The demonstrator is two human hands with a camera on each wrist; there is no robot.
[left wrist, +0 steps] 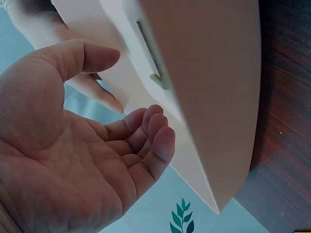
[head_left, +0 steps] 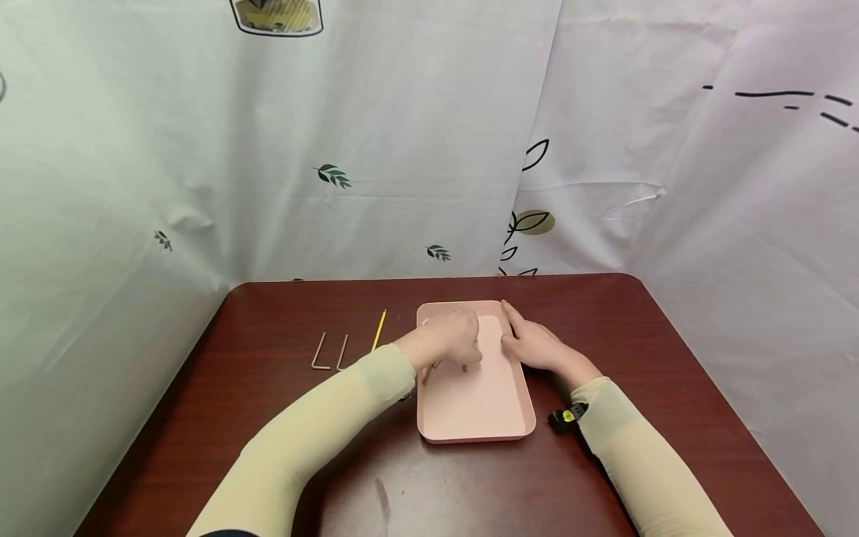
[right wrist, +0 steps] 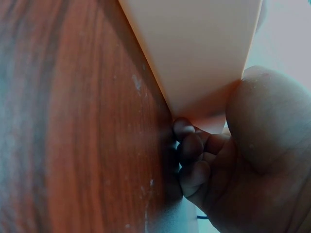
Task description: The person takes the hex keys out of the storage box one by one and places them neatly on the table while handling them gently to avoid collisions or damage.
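Observation:
A pink tray (head_left: 479,410) lies on the table. My left hand (head_left: 452,335) is over its left far part, with the fingers loosely bent. In the left wrist view, thumb and fingertips of the left hand (left wrist: 92,145) stand apart with nothing visible between them. An L-shaped hex key (left wrist: 151,53) lies in the tray along the wall. Below the left hand in the head view, a small brownish end (head_left: 464,368) shows; the rest is hidden. My right hand (head_left: 537,347) grips the tray's far right side, fingers bent around the outside of the corner (right wrist: 192,145).
Two more L-shaped hex keys (head_left: 321,354) lie on the brown table (head_left: 268,418) left of the tray, beside a yellow pencil (head_left: 379,328) partly covered by the left arm. A white printed curtain (head_left: 403,149) hangs behind and on both sides of the table.

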